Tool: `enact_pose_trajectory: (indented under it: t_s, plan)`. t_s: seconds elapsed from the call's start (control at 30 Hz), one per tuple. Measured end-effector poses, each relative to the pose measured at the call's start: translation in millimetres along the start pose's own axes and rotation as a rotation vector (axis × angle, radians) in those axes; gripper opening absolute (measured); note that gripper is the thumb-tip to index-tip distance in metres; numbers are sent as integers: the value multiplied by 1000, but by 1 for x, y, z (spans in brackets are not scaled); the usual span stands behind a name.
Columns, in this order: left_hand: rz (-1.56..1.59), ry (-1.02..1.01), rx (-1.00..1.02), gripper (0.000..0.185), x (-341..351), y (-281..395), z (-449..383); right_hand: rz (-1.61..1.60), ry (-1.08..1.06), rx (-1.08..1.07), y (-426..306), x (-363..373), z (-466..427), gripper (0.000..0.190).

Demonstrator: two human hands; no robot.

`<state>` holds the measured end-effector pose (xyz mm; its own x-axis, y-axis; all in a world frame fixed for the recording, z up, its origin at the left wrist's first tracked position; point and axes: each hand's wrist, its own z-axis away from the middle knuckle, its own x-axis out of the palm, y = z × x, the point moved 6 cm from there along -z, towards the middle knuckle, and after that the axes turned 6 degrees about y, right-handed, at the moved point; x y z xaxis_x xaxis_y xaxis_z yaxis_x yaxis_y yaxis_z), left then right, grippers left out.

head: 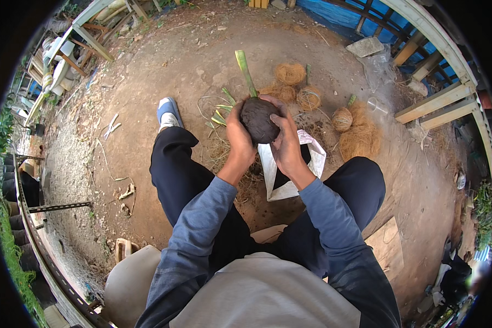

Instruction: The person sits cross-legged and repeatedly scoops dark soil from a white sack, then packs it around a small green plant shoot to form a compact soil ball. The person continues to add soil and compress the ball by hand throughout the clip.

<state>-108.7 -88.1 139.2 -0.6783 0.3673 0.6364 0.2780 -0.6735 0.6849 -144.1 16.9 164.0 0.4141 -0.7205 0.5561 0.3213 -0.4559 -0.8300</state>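
Between my palms is a dark ball of soil (259, 119), with a cut green plant stem (246, 74) rising from its far side. My left hand (238, 130) cups the ball's left side. On the other side, my right hand (286, 135) wraps it with the thumb pressed on the surface. Below the hands, an open white sack (317, 156) holds dark material, partly covered by my right forearm. Cut green leaves (218, 118) and loose roots (217, 149) lie on the ground just left of the ball.
Fibre-wrapped balls (309, 98) with cut stems, including one farther right (342, 119), lie beyond the sack. Loose brown fibre (361, 137) and a clear plastic cup (377, 105) sit at right. Pliers-like cutters (112, 126) rest on the dirt at left. A wooden board (385, 246) lies at lower right.
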Motion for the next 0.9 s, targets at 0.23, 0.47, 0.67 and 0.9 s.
enact_pose_trajectory:
  t_s: [0.23, 0.47, 0.67, 0.9]
  plan:
    - [-67, -38, 61, 44, 1, -1, -1, 86, 22, -52, -2, 0, 0, 46]
    - [-219, -94, 217, 47, 1, 2, -7, 46, 20, -53, -4, -4, -1, 47]
    - [-332, -96, 326, 48, 3, 9, -3, 32, 20, -91, -7, -2, -1, 40]
    - [-423, -122, 410, 47, 9, 17, 6, 29, 13, -84, -7, -4, -2, 40]
